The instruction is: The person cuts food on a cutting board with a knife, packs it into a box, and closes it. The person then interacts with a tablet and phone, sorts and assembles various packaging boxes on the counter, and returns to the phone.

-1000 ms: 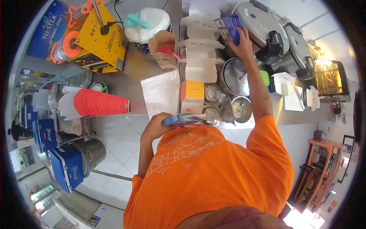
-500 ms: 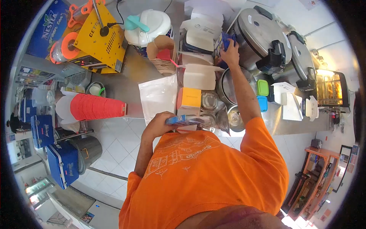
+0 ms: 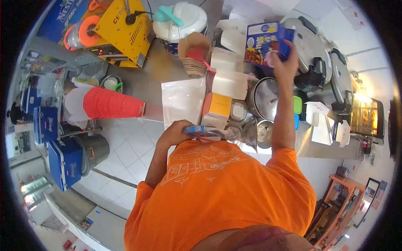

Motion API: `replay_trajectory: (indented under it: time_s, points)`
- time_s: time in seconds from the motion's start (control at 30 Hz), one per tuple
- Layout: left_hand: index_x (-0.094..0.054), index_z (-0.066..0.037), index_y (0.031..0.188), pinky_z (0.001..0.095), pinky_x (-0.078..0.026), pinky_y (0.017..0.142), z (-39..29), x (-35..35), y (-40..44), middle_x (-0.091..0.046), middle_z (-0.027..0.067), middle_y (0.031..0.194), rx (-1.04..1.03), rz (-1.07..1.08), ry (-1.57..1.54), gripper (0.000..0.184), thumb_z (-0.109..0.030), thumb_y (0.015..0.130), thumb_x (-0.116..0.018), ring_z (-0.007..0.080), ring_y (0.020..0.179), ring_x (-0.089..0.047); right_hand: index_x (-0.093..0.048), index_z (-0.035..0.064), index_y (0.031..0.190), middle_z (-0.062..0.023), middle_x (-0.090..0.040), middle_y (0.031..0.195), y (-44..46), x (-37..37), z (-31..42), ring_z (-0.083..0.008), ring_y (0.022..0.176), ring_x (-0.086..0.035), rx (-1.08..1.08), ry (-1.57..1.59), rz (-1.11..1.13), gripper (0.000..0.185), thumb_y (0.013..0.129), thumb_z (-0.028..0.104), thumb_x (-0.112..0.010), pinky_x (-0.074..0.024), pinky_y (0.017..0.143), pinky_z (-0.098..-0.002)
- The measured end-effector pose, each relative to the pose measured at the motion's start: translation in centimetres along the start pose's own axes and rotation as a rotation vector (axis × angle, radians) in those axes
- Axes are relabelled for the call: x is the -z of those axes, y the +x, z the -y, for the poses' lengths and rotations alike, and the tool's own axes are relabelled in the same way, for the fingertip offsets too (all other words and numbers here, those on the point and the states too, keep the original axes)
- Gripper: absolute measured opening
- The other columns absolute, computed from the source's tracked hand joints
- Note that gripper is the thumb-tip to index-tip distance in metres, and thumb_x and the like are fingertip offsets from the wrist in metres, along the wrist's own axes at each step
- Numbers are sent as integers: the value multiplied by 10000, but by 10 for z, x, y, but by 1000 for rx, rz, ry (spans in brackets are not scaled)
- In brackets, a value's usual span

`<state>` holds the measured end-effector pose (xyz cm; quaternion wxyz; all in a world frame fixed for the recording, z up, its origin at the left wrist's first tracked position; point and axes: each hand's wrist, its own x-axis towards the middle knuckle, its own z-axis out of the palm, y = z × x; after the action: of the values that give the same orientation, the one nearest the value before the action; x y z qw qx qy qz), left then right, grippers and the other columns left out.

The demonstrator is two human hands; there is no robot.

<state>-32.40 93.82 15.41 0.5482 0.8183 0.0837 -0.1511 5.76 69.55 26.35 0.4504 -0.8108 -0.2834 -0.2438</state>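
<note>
My right hand [image 3: 287, 62] grips a blue printed box [image 3: 261, 44] with food pictures on its front. It is raised above the back of the counter, beside a large steel pot [image 3: 307, 44]. Close to my body, my left hand [image 3: 176, 134] is closed on the end of a flat packet with a blue edge [image 3: 194, 129]; its other end is hard to make out. Just beyond the packet stand a yellow-topped carton [image 3: 220, 105] and clear plastic tubs [image 3: 238, 111]. A white sheet-like bag [image 3: 183, 98] lies to the left of the carton.
Open white cartons [image 3: 228, 62] line the counter's middle. A steel bowl [image 3: 264, 98] and green-lidded container [image 3: 297, 104] stand right. Stacked red paper cups [image 3: 113, 102], a yellow machine [image 3: 121, 33], brown paper trays [image 3: 193, 48] and a white-lidded tub [image 3: 180, 25] are left.
My right hand has lifted the blue box from between the cartons and pot, and its printed front now shows. My left hand still holds the packet. The view has shifted slightly.
</note>
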Motion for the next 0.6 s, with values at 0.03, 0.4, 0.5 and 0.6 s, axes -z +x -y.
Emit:
replay_trajectory:
  time_s: [0.03, 0.4, 0.5, 0.6]
  points:
    - [-726, -23, 1074, 380, -532, 888, 7, 1, -3, -724, 146, 1054, 18, 7, 10, 342, -122, 769, -846, 285, 999, -686, -583, 22, 1265, -144, -641, 1204, -3, 6, 2, -227, 1029, -657, -163, 259, 18, 511, 791, 54, -772, -520, 923, -361]
    - [-704, -63, 1253, 405, -445, 1100, 93, -35, 29, -420, 192, 1558, 46, 140, 162, 564, -308, 763, -836, 342, 1317, -538, -612, 26, 1220, -99, -635, 1220, -62, 42, 103, -149, 1044, -620, -335, 301, 293, 467, 771, 21, -743, -482, 944, -297]
    - [-722, -41, 1198, 402, -460, 1076, 98, -43, 27, -571, 256, 1400, -65, 144, 65, 592, -311, 693, -873, 348, 1298, -564, -623, 19, 1211, -196, -523, 1442, -67, 59, 128, -219, 1213, -581, -179, 287, 403, 496, 737, 30, -769, -445, 1037, -350]
    - [-702, -29, 1221, 393, -472, 1062, 92, -21, -9, -635, 232, 1323, 129, 93, -158, 636, -264, 661, -892, 336, 1253, -598, -633, 40, 1217, -232, -460, 1508, -77, 64, 153, -287, 1311, -535, -76, 434, 555, 538, 708, 65, -808, -420, 1087, -402]
